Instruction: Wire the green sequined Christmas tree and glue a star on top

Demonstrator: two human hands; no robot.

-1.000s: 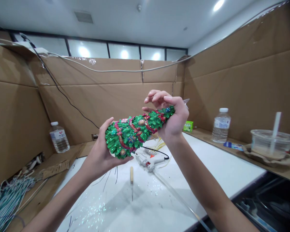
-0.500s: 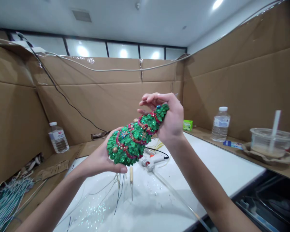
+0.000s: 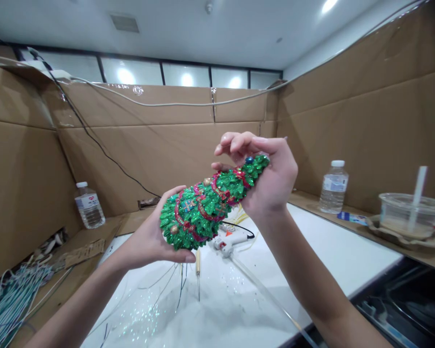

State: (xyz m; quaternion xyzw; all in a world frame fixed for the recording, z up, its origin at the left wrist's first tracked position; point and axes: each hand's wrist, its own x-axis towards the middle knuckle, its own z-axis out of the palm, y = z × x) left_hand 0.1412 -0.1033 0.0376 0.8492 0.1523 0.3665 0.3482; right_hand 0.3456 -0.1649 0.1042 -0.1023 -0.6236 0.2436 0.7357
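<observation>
A small glittery green Christmas tree ornament (image 3: 203, 208), with red garlands and gold and blue baubles, is held tilted in the air above the table, its tip up to the right. My left hand (image 3: 155, 237) grips its wide base, thumb below and fingers behind. Around the narrow tip, my right hand (image 3: 271, 174) is closed with the palm against it, and some of its fingers are curled loosely above. Below the tree lie a wooden-handled awl (image 3: 198, 273) and a white hot glue gun (image 3: 230, 241) with a long clear glue stick (image 3: 263, 287).
Glitter and thin wires are scattered on the white table (image 3: 217, 319). Bundled teal wires (image 3: 14, 304) lie at left. Water bottles (image 3: 89, 205) (image 3: 334, 187) stand on both sides. A plastic cup with a straw (image 3: 409, 215) sits at right. Cardboard walls (image 3: 159, 145) enclose the space.
My right hand has shifted right and slightly up, and the tree's tip has moved right with it. My left hand stays at the base, almost unmoved.
</observation>
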